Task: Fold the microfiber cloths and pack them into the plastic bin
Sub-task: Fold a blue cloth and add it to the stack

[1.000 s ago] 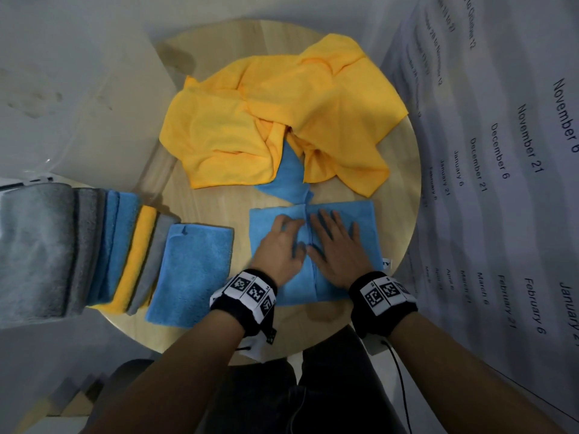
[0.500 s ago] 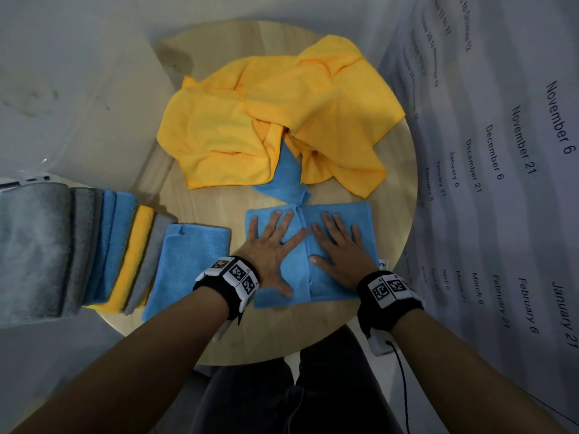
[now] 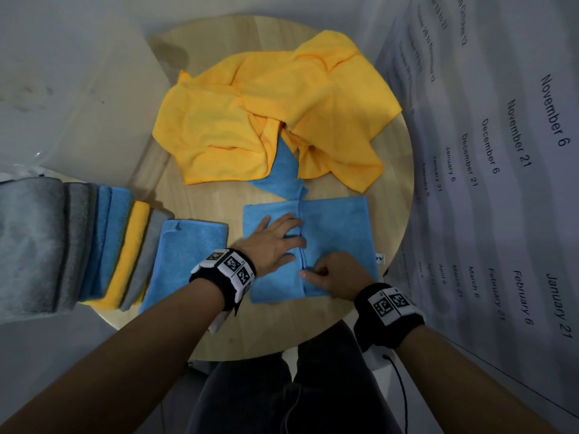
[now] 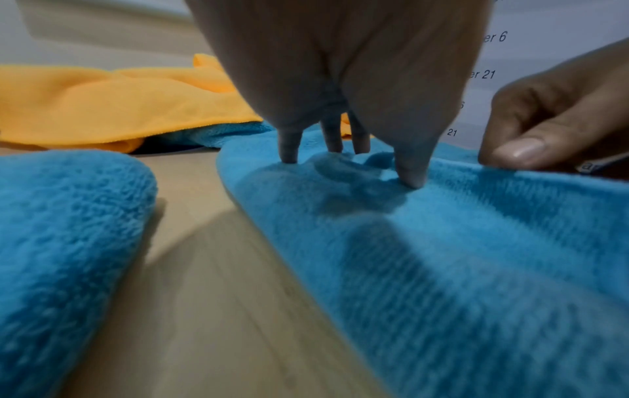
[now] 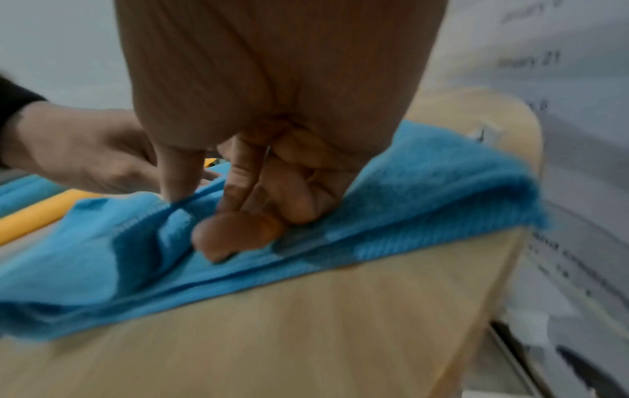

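A blue cloth lies folded on the round wooden table, with two flaps meeting at a middle hem. My left hand presses straight fingers on the left flap beside that hem; the left wrist view shows its fingertips dimpling the pile. My right hand sits at the near end of the hem with fingers curled. In the right wrist view its thumb and forefinger pinch the right flap's edge, lifted slightly. Folded grey, blue and yellow cloths stand in a row at the left; the bin's walls are hard to make out.
A heap of unfolded yellow cloths covers the far half of the table, over another blue cloth. A folded blue cloth lies left of my hands. A printed calendar sheet hangs along the right.
My right hand has left its flat press, pulled back toward me and curled onto the hem's near end. My left hand has slid right until its fingers reach the hem.
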{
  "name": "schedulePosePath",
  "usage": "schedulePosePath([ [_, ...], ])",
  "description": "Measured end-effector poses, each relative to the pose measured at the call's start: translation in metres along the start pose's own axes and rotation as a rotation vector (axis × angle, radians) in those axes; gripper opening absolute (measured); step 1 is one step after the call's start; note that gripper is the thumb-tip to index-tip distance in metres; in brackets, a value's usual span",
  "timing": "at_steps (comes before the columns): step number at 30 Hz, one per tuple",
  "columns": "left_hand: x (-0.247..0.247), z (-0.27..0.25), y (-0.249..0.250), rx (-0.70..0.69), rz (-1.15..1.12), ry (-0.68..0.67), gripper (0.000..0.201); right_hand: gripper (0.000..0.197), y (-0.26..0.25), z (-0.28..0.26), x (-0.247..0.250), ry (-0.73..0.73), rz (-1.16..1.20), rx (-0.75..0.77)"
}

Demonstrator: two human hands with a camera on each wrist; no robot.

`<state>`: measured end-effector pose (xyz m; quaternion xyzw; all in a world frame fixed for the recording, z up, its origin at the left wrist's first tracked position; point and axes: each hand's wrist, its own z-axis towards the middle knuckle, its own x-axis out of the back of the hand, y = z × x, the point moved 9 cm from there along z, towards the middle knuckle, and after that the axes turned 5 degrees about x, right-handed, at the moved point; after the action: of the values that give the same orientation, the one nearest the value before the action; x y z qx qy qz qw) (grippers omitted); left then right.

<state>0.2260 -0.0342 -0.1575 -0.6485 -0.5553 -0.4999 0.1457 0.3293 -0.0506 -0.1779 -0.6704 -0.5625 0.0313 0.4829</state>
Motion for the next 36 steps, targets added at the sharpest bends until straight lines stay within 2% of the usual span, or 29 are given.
schedulePosePath([
  [2, 0.008, 0.003, 0.005, -0.002, 0.008, 0.071, 0.026, 0.04, -0.001, 0.001, -0.01, -0.041, 0.186, -0.016],
  [4, 0.01, 0.005, 0.004, 0.024, 0.038, 0.059, 0.025, 0.031, -0.003, 0.002, -0.012, -0.044, 0.271, -0.019],
  [8, 0.016, 0.005, -0.003, 0.034, 0.048, 0.073, 0.022, 0.03, 0.001, -0.002, -0.017, -0.125, 0.405, -0.049],
  [11, 0.018, 0.005, -0.004, 0.019, 0.076, 0.09, 0.021, 0.028, 0.004, -0.005, -0.014, -0.139, 0.376, -0.074],
  [14, 0.015, 0.009, -0.001, 0.037, 0.101, 0.071, 0.031, 0.029, 0.005, -0.005, -0.014, -0.115, 0.318, -0.089],
  [17, 0.01, 0.011, -0.004, 0.096, 0.175, 0.045, 0.042, 0.017, 0.001, -0.005, -0.018, -0.152, 0.3, -0.096],
  [20, 0.015, 0.015, -0.001, 0.088, 0.16, 0.091, 0.041, 0.015, 0.004, -0.006, -0.018, -0.141, 0.399, -0.132],
  [22, 0.026, 0.016, 0.0, 0.064, 0.141, 0.155, 0.041, 0.026, 0.008, -0.008, -0.018, -0.101, 0.518, -0.205],
  [23, 0.031, 0.017, -0.003, 0.079, 0.133, 0.185, 0.045, 0.036, 0.007, -0.008, -0.017, -0.087, 0.503, -0.213],
  [25, 0.038, 0.02, -0.011, 0.121, 0.145, 0.193, 0.053, 0.051, 0.002, -0.005, -0.017, -0.098, 0.292, -0.162],
  [27, 0.039, 0.022, -0.011, 0.109, 0.189, 0.172, 0.054, 0.047, -0.005, -0.002, -0.018, -0.12, 0.121, -0.107],
  [30, 0.032, 0.017, 0.006, -0.023, 0.262, 0.155, 0.052, 0.048, -0.011, 0.001, -0.018, -0.14, 0.029, -0.09],
  [32, 0.027, 0.011, 0.013, -0.016, 0.258, 0.204, 0.059, 0.05, -0.007, -0.002, -0.005, -0.087, -0.02, -0.108],
  [33, 0.027, 0.007, 0.012, 0.027, 0.232, 0.238, 0.062, 0.047, -0.001, -0.005, 0.008, 0.003, -0.01, -0.132],
  [35, 0.024, -0.002, 0.005, 0.156, 0.125, 0.269, 0.068, 0.027, 0.02, -0.017, 0.044, 0.28, 0.032, -0.222],
  [36, 0.019, -0.007, 0.001, 0.21, 0.09, 0.265, 0.073, 0.031, 0.034, -0.027, 0.059, 0.403, 0.03, -0.297],
])
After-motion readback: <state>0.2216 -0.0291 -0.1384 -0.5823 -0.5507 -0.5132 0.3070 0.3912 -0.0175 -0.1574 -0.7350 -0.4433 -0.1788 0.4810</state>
